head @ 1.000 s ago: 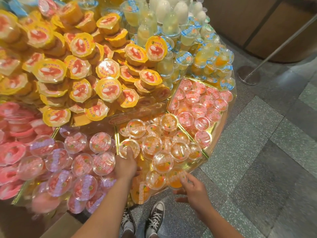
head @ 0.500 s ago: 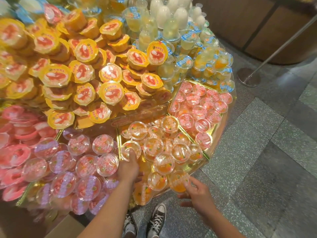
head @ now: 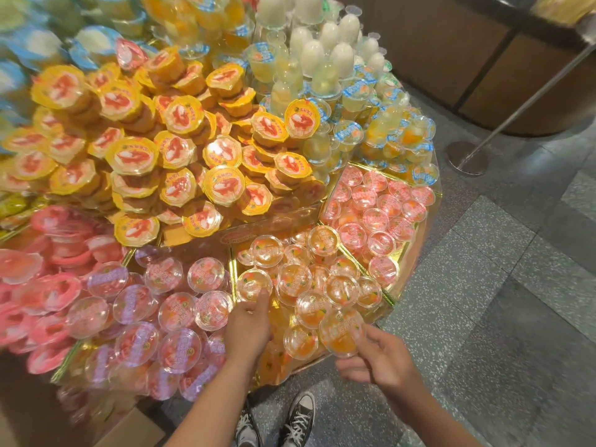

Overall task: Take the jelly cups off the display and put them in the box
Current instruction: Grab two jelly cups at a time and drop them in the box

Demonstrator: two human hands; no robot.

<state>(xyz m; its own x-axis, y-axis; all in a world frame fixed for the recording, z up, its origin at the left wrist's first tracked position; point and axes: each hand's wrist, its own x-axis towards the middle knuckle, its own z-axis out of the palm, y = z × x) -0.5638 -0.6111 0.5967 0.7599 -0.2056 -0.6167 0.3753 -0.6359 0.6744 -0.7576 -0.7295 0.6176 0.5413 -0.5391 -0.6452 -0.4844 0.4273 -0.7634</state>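
Right hand now on orange cup

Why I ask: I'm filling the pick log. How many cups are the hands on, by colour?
Orange: 2, far cup touched by left hand, near cup held by right hand.
Pink cups: 0.
Total: 2.
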